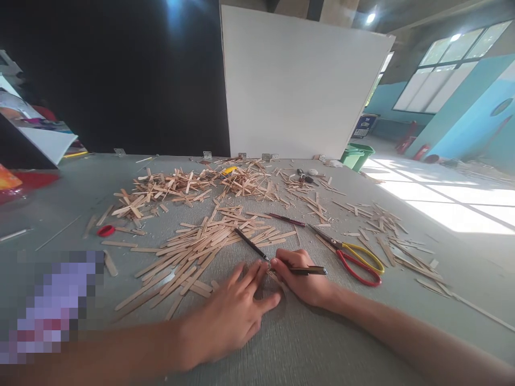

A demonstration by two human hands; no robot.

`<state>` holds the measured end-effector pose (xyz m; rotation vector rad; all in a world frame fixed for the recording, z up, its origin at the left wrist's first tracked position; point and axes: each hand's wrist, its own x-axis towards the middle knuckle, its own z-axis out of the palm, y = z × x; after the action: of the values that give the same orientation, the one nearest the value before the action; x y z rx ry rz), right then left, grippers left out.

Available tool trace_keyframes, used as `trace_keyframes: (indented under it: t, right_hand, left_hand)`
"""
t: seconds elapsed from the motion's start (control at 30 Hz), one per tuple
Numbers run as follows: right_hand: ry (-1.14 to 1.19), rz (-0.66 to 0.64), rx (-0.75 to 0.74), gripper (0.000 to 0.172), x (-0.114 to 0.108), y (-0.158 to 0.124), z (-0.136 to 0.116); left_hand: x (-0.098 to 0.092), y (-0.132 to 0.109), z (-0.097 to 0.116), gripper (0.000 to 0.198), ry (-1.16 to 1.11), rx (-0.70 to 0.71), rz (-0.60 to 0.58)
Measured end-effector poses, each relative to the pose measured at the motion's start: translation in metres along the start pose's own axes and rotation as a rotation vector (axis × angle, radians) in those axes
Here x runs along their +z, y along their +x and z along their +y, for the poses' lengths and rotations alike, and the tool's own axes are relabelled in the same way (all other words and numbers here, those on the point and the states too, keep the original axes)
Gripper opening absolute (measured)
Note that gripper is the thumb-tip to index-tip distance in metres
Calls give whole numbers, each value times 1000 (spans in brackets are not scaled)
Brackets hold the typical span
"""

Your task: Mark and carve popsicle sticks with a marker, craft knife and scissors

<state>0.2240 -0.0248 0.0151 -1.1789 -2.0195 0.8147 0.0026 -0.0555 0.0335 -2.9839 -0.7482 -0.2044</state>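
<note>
A fan of wooden sticks (201, 244) is lying on the table (306, 348), and just in front of its right side the left hand (235, 303) is hovering or resting, fingers loosely spread, its fingertips' contact unclear. A black pen (251, 244) is lying at the fan's right edge; farther right, the right hand (303, 287) is curling tightly around a dark pen-like tool (309, 271), while scissors (337, 244) are pointing toward the fan.

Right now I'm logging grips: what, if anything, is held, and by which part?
The right hand grips a dark tool along its shaft, one end sticking out. Whether the left hand holds anything cannot be told.
</note>
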Motion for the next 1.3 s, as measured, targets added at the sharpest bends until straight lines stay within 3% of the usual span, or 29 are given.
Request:
trace_keyframes:
  t: [0.9,1.3]
  right_hand:
    - [-37,26,-99,41,3,-1,7]
    - [-29,-14,-211,40,4,-5,9]
  left_hand:
    - [1,-1,-1,39,-14,-10,-60]
    - [5,1,1,40,149,-14,-74]
